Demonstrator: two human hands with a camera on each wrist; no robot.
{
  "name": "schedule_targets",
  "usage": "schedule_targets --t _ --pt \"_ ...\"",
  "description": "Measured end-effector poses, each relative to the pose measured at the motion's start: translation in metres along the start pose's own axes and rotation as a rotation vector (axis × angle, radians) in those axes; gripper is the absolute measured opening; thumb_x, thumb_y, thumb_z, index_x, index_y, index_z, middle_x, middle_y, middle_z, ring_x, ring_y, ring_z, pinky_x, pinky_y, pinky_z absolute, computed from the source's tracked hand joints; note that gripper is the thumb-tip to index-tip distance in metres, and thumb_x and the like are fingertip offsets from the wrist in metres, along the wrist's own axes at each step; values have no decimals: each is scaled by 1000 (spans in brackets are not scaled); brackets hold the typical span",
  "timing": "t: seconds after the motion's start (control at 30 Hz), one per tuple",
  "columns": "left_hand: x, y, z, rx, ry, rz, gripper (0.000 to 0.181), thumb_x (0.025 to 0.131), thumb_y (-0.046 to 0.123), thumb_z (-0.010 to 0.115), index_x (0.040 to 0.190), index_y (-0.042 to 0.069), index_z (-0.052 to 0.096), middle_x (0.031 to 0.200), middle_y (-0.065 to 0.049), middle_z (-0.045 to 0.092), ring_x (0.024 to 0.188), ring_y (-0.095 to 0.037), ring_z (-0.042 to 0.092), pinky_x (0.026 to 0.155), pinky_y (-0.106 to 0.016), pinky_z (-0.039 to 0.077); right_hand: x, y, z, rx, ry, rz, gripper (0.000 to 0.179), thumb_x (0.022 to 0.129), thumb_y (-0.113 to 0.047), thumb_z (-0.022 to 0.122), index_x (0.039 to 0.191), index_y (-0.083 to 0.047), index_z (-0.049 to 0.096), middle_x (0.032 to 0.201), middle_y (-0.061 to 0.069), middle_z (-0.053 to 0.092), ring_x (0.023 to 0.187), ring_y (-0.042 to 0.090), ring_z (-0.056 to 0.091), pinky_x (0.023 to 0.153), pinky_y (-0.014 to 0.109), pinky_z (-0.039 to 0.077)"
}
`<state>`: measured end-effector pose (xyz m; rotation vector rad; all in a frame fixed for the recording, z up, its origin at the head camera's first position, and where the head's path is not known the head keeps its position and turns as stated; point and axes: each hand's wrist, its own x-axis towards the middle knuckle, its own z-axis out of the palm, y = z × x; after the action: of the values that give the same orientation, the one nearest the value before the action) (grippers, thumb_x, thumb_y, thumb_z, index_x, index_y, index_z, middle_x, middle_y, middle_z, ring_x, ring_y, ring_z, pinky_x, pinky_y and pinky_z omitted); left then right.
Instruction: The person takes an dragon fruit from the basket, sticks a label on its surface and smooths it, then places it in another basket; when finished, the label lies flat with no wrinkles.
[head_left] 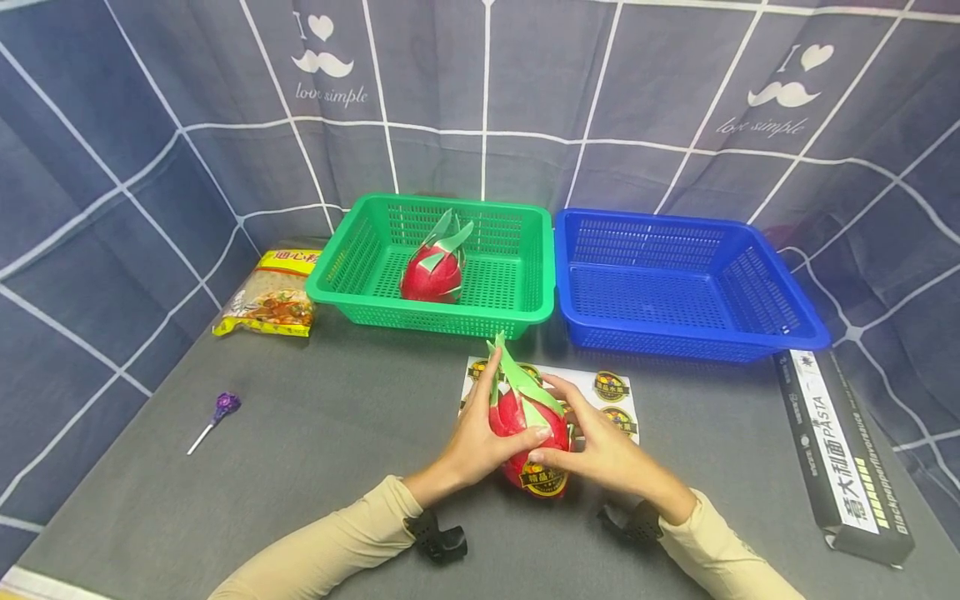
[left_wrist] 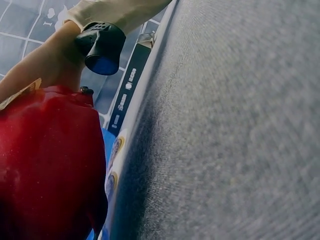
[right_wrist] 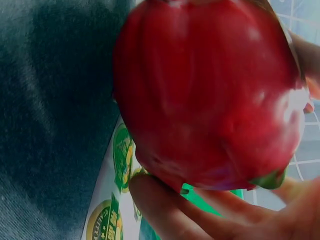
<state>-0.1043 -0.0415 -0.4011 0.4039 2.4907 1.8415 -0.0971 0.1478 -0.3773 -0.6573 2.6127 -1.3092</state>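
Between both hands is a red dragon fruit (head_left: pixel 512 414) with green leafy tips pointing away from me. My left hand (head_left: pixel 472 440) grips its left side, thumb across the top. From the right, my right hand (head_left: pixel 606 448) holds it with curled fingers, its thumb by a round black-and-gold sticker (head_left: pixel 543 479) on the fruit's near end. Just beyond lies a white sheet of the same round stickers (head_left: pixel 611 386), partly hidden by the fruit and hands. The fruit's red skin (right_wrist: pixel 200 95) fills much of the right wrist view, with right-hand fingers under it.
A green basket (head_left: pixel 431 318) at the back holds another dragon fruit (head_left: pixel 431 279). Beside it stands a blue basket (head_left: pixel 660 340). A yellow food packet (head_left: pixel 273 292) and a purple-wrapped lollipop (head_left: pixel 225 406) lie left; a black pasta box (head_left: pixel 843 450) lies right.
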Motion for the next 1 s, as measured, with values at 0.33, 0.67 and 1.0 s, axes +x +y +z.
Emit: schedule_targets --t 0.33,0.67,1.0 --pt "-4 0 1 178 -27 17 107 61 48 78 142 43 8 138 -4 35 110 -21 50 80 -31 49 0 6 -4 -49 -92 -138 94 69 -45 74 144 -29 20 142 -3 35 117 13 46 94 36 44" --pt "-3 -1 2 233 -53 48 111 57 49 80 142 44 9 138 0 37 107 -18 51 80 -32 48 -2 5 -7 -117 -126 -176 89 67 -50 73 140 -34 26 129 -5 46 110 9 49 90 36 46" --pt "-3 1 0 209 -78 42 108 60 48 79 141 46 8 132 -2 39 102 -17 53 79 -30 49 -4 1 -4 -84 -89 -149 85 71 -44 73 141 -34 25 125 -7 47 104 9 51 86 32 47"
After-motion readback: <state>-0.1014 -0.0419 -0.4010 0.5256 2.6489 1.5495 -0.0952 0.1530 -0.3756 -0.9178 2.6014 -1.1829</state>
